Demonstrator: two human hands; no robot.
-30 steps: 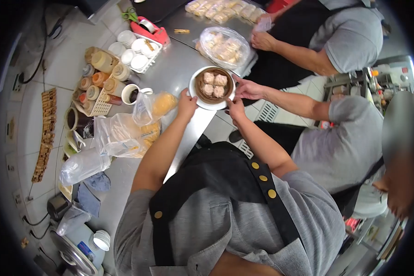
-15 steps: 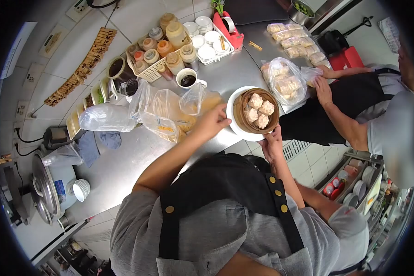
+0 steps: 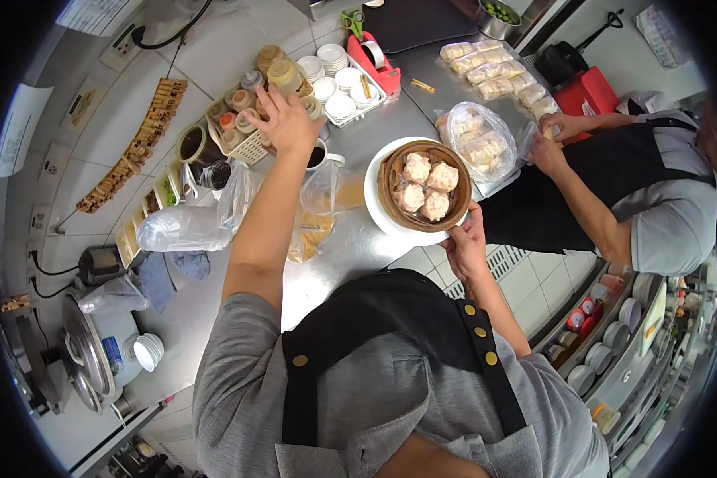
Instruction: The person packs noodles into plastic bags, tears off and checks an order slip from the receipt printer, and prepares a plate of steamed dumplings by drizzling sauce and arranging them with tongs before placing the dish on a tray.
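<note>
My right hand [image 3: 466, 243] grips the edge of a white plate [image 3: 374, 204] near its lower right side. On the plate sits a round bamboo steamer [image 3: 388, 177] holding several pale shumai [image 3: 417, 167]. My left hand [image 3: 285, 121] is stretched out with its fingers spread over the squeeze bottles [image 3: 283, 76] in a cream plastic basket [image 3: 248, 150]. Whether its fingertips touch a bottle I cannot tell. Just below that hand stands a white cup of dark liquid [image 3: 317, 155], partly covered by my wrist.
Small white dishes [image 3: 340, 107] fill a white basket beside a red tape dispenser [image 3: 382, 68]. Plastic bags [image 3: 187, 213] lie along the steel counter [image 3: 207, 319]. At right, a co-worker's hands [image 3: 551, 143] are near a bag of wrapped food [image 3: 482, 143] and rows of wrapped packs [image 3: 494, 70].
My left hand has left the plate and reached up and left to the bottles. The plate and steamer have shifted slightly left, held by my right hand alone.
</note>
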